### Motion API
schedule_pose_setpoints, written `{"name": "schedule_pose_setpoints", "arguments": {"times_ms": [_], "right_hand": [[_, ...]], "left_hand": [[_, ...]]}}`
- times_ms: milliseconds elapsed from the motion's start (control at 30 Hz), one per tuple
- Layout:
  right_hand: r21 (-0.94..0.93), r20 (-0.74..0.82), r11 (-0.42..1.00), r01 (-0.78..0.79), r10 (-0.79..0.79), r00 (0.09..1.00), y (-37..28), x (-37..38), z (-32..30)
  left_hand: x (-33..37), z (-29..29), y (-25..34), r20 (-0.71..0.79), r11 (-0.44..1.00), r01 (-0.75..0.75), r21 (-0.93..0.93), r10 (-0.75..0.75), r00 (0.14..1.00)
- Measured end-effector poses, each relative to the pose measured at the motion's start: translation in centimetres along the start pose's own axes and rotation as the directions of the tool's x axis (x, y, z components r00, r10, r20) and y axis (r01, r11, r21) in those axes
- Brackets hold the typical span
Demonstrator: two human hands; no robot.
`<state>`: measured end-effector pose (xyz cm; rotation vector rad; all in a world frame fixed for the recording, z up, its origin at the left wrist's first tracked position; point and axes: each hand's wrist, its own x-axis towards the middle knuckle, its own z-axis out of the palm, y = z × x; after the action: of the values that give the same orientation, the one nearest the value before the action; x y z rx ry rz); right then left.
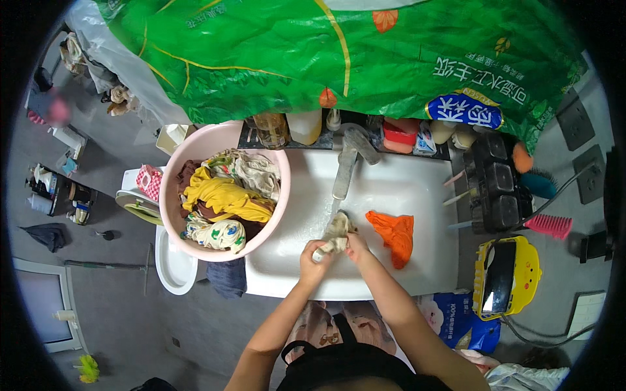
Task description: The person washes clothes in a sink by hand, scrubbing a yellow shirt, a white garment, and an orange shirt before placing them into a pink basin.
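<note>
Over the white sink [424, 195], both my hands are closed on a wet, off-white cloth [340, 226] with darker patches. My left hand [312, 263] grips its lower left end, where a small white piece shows beside the fingers; I cannot tell whether it is part of the cloth. My right hand [356, 247] holds the cloth's right side. Water runs from the grey faucet [345, 171] onto the cloth's upper end. To the right of my hands, an orange cloth [394, 238] lies crumpled in the basin.
A pink basin [171, 225] heaped with yellow, brown and patterned clothes rests over the sink's left side. Bottles [304, 127] and a red soap box [399, 135] line the back ledge. A black toothbrush holder [489, 189] and yellow basket [528, 274] stand right. A green plastic package [261, 58] overhangs the back.
</note>
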<state>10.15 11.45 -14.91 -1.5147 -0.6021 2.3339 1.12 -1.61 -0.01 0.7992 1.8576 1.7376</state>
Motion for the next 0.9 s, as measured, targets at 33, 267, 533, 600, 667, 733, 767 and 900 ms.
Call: {"name": "schedule_pose_setpoints", "arguments": {"times_ms": [33, 267, 533, 600, 667, 733, 767, 900], "right_hand": [[-0.069, 0.025, 0.995, 0.071, -0.070, 0.997, -0.8, -2.4, 2.7], [-0.810, 0.243, 0.339, 0.478, -0.548, 0.800, -6.2, -6.8, 5.2], [-0.378, 0.268, 0.883, 0.280, -0.185, 0.946, -8.2, -11.7, 4.5], [-0.290, 0.401, 0.940, 0.179, -0.050, 0.915, -7.2, -14.0, 5.1], [-0.299, 0.530, 0.943, 0.144, 0.038, 0.847, -5.2, -14.5, 4.4], [-0.341, 0.574, 0.928, 0.152, 0.077, 0.816, -4.6, -15.1, 4.3], [-0.374, 0.558, 0.910, 0.177, 0.068, 0.827, -4.5, -15.5, 4.2], [-0.883, 0.424, 0.195, 0.428, -0.064, 0.904, -4.7, -16.5, 2.9]], "left_hand": [[0.0, -1.6, -1.1, -0.079, 0.966, 0.163, -0.198, -0.182, 0.980], [1.4, -2.3, -4.2, -0.129, 0.979, 0.139, -0.147, -0.158, 0.979], [1.9, -4.3, -5.9, 0.178, 0.607, 0.231, 0.760, -0.537, 0.825], [1.8, -3.7, -6.8, 0.189, 0.619, 0.055, 0.783, -0.322, 0.928], [2.2, -2.8, -7.5, 0.355, 0.736, -0.155, 0.659, -0.123, 0.927], [2.9, -2.2, -7.1, 0.505, 0.758, -0.295, 0.581, -0.052, 0.861], [3.2, -2.2, -8.7, 0.547, 0.871, -0.233, 0.434, -0.049, 0.836], [2.5, -2.0, -9.8, 0.386, 0.879, 0.453, 0.147, -0.473, 0.792]]}}
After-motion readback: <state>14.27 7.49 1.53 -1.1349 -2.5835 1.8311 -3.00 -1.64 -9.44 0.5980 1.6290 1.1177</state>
